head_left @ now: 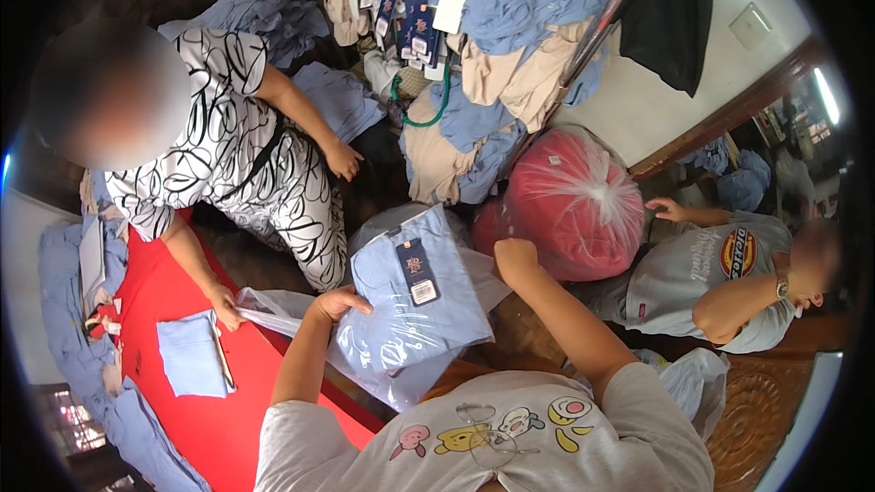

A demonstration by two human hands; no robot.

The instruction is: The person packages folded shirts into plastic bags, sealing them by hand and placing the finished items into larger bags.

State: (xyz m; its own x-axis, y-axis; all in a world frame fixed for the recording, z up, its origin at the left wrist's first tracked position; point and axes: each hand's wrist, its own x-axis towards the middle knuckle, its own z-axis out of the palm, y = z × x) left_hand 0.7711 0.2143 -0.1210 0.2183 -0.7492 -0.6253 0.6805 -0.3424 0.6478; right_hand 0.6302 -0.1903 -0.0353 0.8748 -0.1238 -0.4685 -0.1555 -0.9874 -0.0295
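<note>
A cluttered workroom is holding heaps of blue and beige garments [492,46] at 12 o'clock, a red bagged bundle [570,205] at 2 o'clock, and a red surface [182,401] at 8 o'clock carrying a folded blue cloth [191,355]. At centre, the person is holding a folded blue shirt in a clear plastic bag [415,305], with a dark hang tag [417,271] showing on top. The left hand [337,302] is gripping the bag's 9 o'clock edge, fingers curled over it. The right hand [515,257] is closed into a loose fist at the 2 o'clock corner; whether it is pinching film cannot be told. The package is probably light, soft and floppy, with slippery film, so supporting it from beneath at opposite edges is advisable. A co-worker in a patterned top [228,146] is holding a plastic bag [273,310] at 9 o'clock; another person [720,282] is crouching at 3 o'clock.
</note>
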